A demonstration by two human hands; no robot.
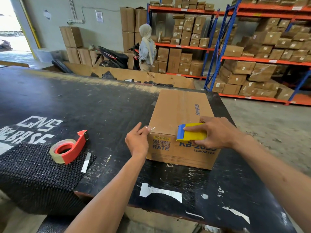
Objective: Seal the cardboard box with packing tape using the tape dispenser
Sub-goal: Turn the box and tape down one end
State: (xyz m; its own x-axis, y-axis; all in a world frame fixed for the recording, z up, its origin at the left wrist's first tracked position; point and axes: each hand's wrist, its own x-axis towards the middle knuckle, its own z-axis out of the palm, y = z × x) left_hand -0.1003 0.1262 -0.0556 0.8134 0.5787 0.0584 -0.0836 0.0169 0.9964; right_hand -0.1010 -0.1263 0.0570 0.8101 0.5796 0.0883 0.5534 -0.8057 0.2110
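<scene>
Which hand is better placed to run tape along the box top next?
Likely the right hand: it grips the yellow-blue dispenser at the cardboard box's near edge. The left hand only pinches a tape end at the corner.

The cardboard box [180, 118] is seen as matt brown corrugated board, with a glossy strip of clear tape [182, 105] laid along its top. The yellow and blue tape dispenser [190, 132] looks like smooth plastic. At nine o'clock, a red dispenser [74, 147] of shiny plastic is rested on dimpled black matting [33, 174]. The black table [84, 106] is scuffed and dull.
</scene>
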